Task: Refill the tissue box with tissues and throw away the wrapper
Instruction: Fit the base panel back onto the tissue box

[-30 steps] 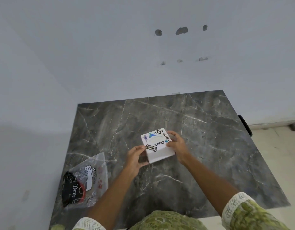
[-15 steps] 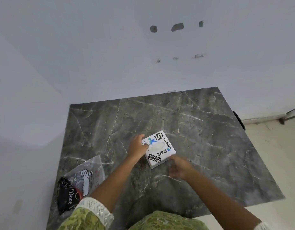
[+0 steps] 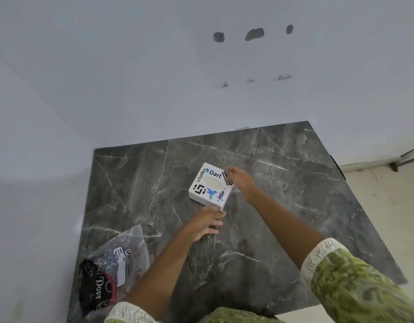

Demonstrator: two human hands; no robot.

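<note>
A white square tissue box (image 3: 209,184) with stickers and an oval slot on top rests flat near the middle of the dark marble table (image 3: 282,206). My right hand (image 3: 239,180) grips the box's far right corner with its fingertips. Below the box, my left hand (image 3: 207,222) lies low over the table with its fingers stretched out, the tips at the box's near corner. A clear plastic wrapper (image 3: 122,259) with a dark Dove pack inside lies at the table's near left.
White walls close the table in at the back and left. The table's right edge drops to a pale floor (image 3: 383,206), where a dark item (image 3: 338,169) pokes out beside the edge.
The box has been turned about half way round on the table. My right hand moved up to its far right corner, and my left hand came down to its near corner.
</note>
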